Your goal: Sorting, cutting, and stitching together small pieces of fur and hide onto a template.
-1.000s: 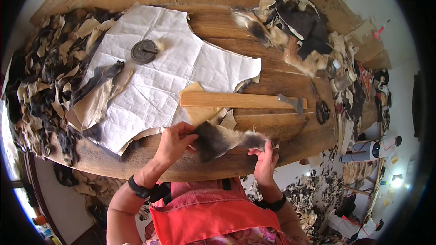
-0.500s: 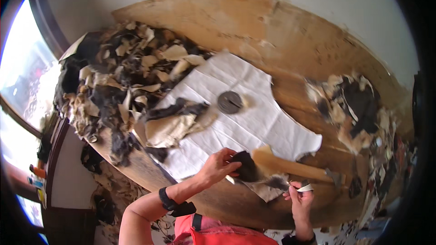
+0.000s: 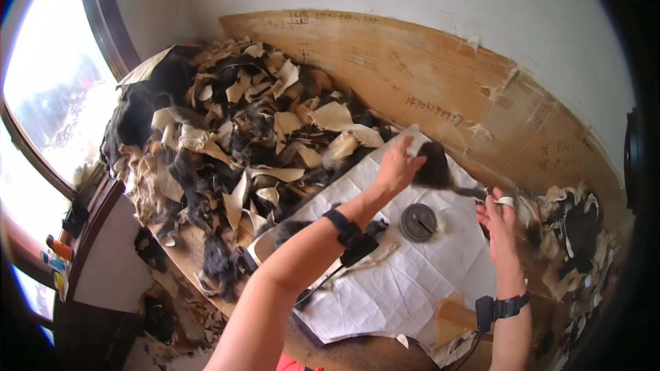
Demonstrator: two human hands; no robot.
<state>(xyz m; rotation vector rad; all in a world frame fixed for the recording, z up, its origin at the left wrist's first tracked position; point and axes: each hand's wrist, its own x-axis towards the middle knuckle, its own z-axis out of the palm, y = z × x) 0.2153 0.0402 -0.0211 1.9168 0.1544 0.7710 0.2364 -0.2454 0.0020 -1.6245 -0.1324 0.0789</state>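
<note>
A dark fur piece (image 3: 433, 167) lies at the far end of the white cloth (image 3: 440, 268), its narrow tail reaching right. Beside its left edge is my left hand (image 3: 397, 168), open, with thumb and fingers apart. At the tail end my right hand (image 3: 498, 216) is closed, thumb and fingertips pinching the fur's tip. A small white strip (image 3: 505, 200) shows at those fingers; how it is held I cannot make out. Nearer me, a round dark grey disc (image 3: 418, 223) rests on the cloth. My left forearm partly covers another fur piece (image 3: 292, 232).
A big heap of black and tan fur scraps (image 3: 268, 124) covers the table's left side. More scraps (image 3: 574, 233) lie at the right. A cardboard sheet (image 3: 412, 62) lines the wall behind. At the near edge, a tan wooden piece (image 3: 454, 312) sits partly behind my right wrist.
Both hands have moved from the near edge to the far end of the cloth, bringing the dark fur piece along. My left hand has come off it. The view has shifted too.
</note>
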